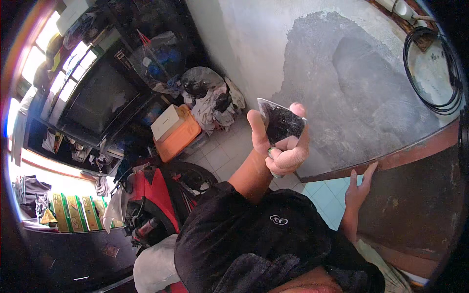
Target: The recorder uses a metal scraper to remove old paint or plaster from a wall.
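My left hand (287, 157) is raised near the middle of the view, in front of a wall. It is closed on a putty knife (284, 124), with the thumb on the left and the fingers curled in front. The dark, shiny blade widens upward; most of the handle is hidden in the grip. Behind it, a large grey plaster patch (329, 80) covers part of the pale wall (249, 40). Lower right, my right hand (358, 192) has its fingers apart. A fingertip reaches the reddish-brown wooden edge (399, 157) below the patch, and no object shows in this hand.
A coil of black cable (406, 62) hangs at upper right, above a dark brown panel (410, 205). On the left stand a red motorcycle (161, 197), an orange container (181, 133) with a white box (166, 122), bundled cloth (212, 106) and a dark cabinet (102, 88). The floor is tiled (216, 157).
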The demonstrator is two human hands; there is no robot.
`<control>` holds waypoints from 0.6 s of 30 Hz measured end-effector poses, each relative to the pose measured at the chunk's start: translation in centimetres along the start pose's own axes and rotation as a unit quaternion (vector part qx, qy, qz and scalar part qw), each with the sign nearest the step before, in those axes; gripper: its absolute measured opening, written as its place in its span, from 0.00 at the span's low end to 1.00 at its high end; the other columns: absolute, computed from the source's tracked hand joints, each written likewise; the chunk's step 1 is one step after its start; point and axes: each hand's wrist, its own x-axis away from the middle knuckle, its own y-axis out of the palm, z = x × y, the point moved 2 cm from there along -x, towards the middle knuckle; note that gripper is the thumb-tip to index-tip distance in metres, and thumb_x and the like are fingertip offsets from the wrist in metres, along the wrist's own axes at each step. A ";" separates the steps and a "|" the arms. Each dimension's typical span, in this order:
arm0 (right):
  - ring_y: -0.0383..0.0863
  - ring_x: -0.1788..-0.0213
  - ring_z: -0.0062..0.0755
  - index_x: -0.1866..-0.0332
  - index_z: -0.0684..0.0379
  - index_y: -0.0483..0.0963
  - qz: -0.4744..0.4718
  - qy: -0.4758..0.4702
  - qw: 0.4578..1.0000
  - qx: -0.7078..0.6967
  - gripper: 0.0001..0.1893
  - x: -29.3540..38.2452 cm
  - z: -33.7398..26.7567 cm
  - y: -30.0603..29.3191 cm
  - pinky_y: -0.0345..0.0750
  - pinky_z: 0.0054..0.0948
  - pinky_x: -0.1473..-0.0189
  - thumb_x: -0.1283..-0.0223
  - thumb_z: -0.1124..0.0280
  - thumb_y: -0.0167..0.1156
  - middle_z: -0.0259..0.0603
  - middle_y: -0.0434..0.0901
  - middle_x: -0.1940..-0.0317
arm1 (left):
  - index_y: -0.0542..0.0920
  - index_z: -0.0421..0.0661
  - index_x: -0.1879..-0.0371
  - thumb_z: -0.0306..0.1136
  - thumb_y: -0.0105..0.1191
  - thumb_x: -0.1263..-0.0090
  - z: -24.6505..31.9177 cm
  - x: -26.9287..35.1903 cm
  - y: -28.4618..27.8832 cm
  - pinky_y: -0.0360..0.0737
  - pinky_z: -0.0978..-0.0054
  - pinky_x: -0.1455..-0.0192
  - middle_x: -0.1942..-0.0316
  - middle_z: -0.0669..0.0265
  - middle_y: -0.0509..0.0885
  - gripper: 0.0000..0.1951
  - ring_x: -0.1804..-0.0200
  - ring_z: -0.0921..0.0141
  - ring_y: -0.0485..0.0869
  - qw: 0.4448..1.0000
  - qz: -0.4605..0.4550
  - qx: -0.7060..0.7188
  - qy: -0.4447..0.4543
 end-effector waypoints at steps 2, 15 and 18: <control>0.47 0.22 0.51 0.22 0.58 0.40 0.006 0.002 1.000 -0.001 0.40 -0.1 0.3 0.3 0.49 0.41 0.24 0.32 0.64 0.54 0.56 0.45 0.24 | 0.57 0.66 0.30 0.66 0.48 0.34 0.6 0.0 0.1 0.59 0.90 0.88 0.82 0.73 0.63 0.36 0.85 0.84 0.60 1.000 0.009 0.005 0.019; 0.50 0.23 0.47 0.23 0.58 0.45 0.192 0.052 0.980 -0.022 0.39 -0.3 -2.5 4.7 0.48 0.43 0.24 0.34 0.70 0.56 0.54 0.47 0.24 | 0.54 0.74 0.27 0.66 0.40 0.30 8.4 2.5 -0.5 0.68 0.87 0.89 0.83 0.75 0.64 0.33 0.88 0.84 0.63 0.998 0.052 0.027 0.027; 0.51 0.23 0.47 0.25 0.61 0.51 0.178 0.037 0.983 -0.021 0.36 -0.1 -6.7 8.1 0.48 0.42 0.24 0.36 0.74 0.56 0.55 0.52 0.25 | 0.41 0.65 0.23 0.59 0.39 0.25 11.1 5.0 -1.4 0.63 0.83 0.89 0.82 0.73 0.66 0.36 0.89 0.80 0.63 0.920 0.385 -0.044 0.050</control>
